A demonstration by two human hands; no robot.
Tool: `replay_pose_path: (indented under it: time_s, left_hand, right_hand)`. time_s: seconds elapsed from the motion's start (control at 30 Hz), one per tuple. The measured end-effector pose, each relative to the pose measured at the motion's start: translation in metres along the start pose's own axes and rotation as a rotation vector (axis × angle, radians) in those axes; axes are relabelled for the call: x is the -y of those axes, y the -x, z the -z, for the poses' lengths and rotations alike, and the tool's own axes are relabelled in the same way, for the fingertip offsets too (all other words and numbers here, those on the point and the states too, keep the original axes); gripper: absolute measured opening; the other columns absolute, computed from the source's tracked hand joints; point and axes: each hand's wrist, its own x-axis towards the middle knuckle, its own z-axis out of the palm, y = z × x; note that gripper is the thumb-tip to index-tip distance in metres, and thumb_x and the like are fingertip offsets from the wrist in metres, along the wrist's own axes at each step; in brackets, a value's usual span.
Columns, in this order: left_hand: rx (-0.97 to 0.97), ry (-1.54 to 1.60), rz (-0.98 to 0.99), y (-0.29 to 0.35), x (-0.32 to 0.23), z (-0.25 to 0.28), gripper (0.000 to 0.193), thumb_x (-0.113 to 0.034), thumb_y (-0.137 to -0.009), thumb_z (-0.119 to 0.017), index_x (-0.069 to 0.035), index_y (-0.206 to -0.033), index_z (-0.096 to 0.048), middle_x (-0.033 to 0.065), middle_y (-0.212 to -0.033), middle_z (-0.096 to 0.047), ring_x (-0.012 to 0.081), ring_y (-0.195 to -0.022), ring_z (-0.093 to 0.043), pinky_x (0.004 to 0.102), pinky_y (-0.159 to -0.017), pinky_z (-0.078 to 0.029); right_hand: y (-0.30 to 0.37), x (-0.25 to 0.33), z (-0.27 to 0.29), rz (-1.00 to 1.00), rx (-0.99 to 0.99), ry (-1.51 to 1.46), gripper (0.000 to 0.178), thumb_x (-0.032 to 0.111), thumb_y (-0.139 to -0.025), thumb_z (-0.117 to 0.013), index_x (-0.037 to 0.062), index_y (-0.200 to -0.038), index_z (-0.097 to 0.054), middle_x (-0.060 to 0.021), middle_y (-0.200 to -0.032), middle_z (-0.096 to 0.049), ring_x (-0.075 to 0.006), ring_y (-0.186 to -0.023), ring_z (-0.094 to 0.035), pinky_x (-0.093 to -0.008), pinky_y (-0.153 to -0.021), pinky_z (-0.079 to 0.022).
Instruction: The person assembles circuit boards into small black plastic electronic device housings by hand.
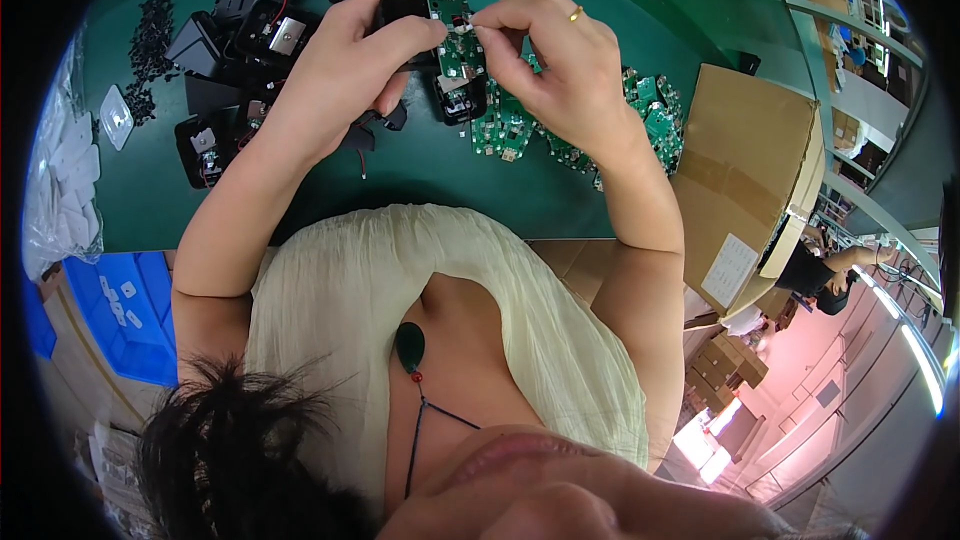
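Observation:
My left hand is closed around a green circuit board with a metal port at its top end, its thumb pressing on the board's left edge. A black plastic housing shows behind that thumb, partly hidden by the hand. At the board's right edge, the thumb and index finger of my right hand are pinched together beside a small white part; what lies between the fingertips is too small to make out. Just below the board is another black housing with a metal piece inside.
Several green circuit boards are piled under and beside my right wrist. Black housings with red wires crowd the left of the green table, near small black parts. A cardboard box stands right; a blue bin sits lower left.

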Motion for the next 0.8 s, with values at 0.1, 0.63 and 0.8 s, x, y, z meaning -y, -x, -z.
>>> replay_pose_path:
  time_s: [0.1, 0.63, 0.8]
  left_hand:
    - [0.036, -0.037, 0.038, 0.0, 0.001, 0.002, 0.037, -0.015, -0.081, -0.056, -0.003, -0.114, -0.047, 0.0006, -0.073, -0.051, 0.005, -0.045, -0.037, 0.0184, -0.04, -0.026]
    - [-0.031, -0.179, -0.098, 0.001, 0.008, -0.004, 0.028, -0.017, -0.079, -0.058, -0.002, -0.103, -0.054, -0.0003, -0.063, -0.051, 0.0042, -0.042, -0.041, 0.02, -0.038, -0.032]
    - [-0.005, -0.225, -0.112, -0.001, 0.011, -0.001, 0.028, -0.017, -0.079, -0.057, -0.002, -0.102, -0.053, 0.0011, -0.067, -0.054, 0.0051, -0.048, -0.044, 0.0206, -0.043, -0.036]
  right_hand:
    - [0.002, -0.001, -0.001, -0.006, -0.001, -0.025, 0.016, -0.003, -0.064, -0.064, 0.0031, -0.076, -0.054, -0.0058, -0.067, -0.056, -0.019, -0.052, -0.054, -0.0273, -0.045, -0.043]
    - [0.006, 0.003, -0.005, 0.039, 0.0, 0.07, 0.017, -0.002, -0.064, -0.063, 0.0029, -0.077, -0.053, -0.0066, -0.066, -0.053, -0.0202, -0.053, -0.054, -0.029, -0.046, -0.043]
    - [0.012, -0.002, -0.011, -0.023, 0.017, -0.038, 0.019, -0.002, -0.064, -0.063, 0.002, -0.079, -0.052, -0.0072, -0.068, -0.054, -0.0201, -0.053, -0.054, -0.0287, -0.046, -0.043]
